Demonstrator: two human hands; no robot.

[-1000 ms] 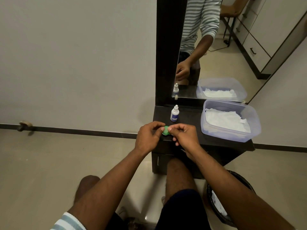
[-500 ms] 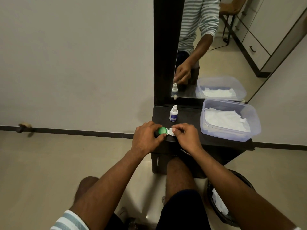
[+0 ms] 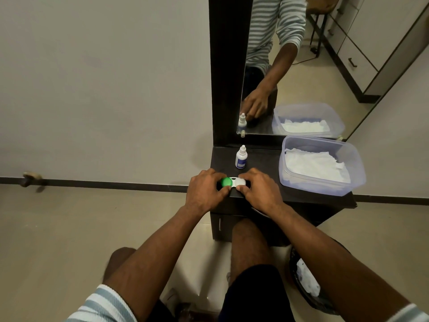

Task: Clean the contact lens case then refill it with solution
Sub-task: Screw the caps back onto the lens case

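The contact lens case (image 3: 232, 182) lies flat near the front left edge of the dark dresser top (image 3: 262, 163), with a green cap on its left well and a white cap on its right. My left hand (image 3: 205, 191) pinches the green-capped side. My right hand (image 3: 260, 190) grips the white-capped side with thumb and fingers. A small white solution bottle (image 3: 241, 158) with a blue label stands upright just behind the case, its cap on.
A clear plastic tub (image 3: 325, 184) of white tissues sits at the right of the dresser top. A mirror (image 3: 290, 66) rises behind. A black bin (image 3: 299, 287) with crumpled tissue stands on the floor at lower right. My knees are under the dresser front.
Both hands lowered the case from mid-air down onto the dresser top and spread apart, so both the green and the white cap now show.
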